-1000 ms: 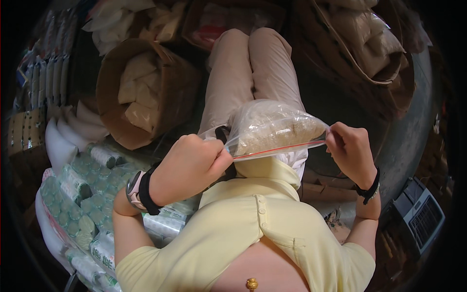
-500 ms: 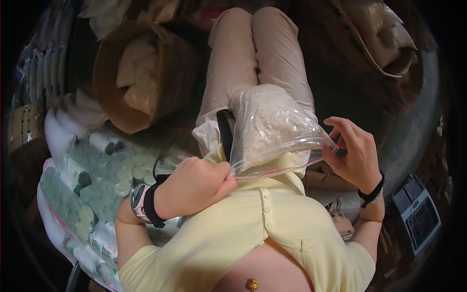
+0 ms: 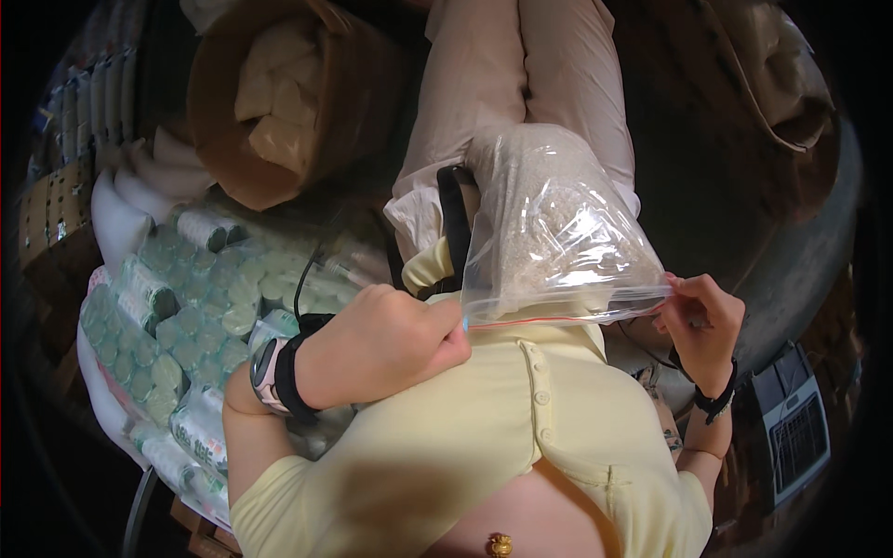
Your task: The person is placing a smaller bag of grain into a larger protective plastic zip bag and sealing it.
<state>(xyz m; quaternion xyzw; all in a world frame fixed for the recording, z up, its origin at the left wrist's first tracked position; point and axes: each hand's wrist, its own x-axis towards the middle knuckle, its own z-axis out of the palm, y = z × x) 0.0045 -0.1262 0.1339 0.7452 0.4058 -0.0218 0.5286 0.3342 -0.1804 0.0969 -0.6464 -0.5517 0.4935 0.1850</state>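
A clear zip bag (image 3: 567, 219) filled with pale grains, which look like rice, lies on my lap with its mouth toward my body. A red zip strip runs across that mouth. My left hand (image 3: 400, 344) is closed on the left end of the strip, where a small blue bit shows at the fingers. At the other end, my right hand (image 3: 702, 321) pinches the bag's right corner between thumb and fingers. Between the two hands the mouth is stretched nearly straight.
To my left, several clear packs of round greenish items (image 3: 186, 316) are piled up. Beyond them stands an open cardboard box (image 3: 219, 139) with filled bags inside. Another brown carton (image 3: 781, 93) is at the far right. A grey device (image 3: 791, 423) lies low on the right.
My right hand, open near the corner before, has closed on it. The bag's mouth is pulled straighter. My left hand keeps its grip. The whole view has shifted slightly.
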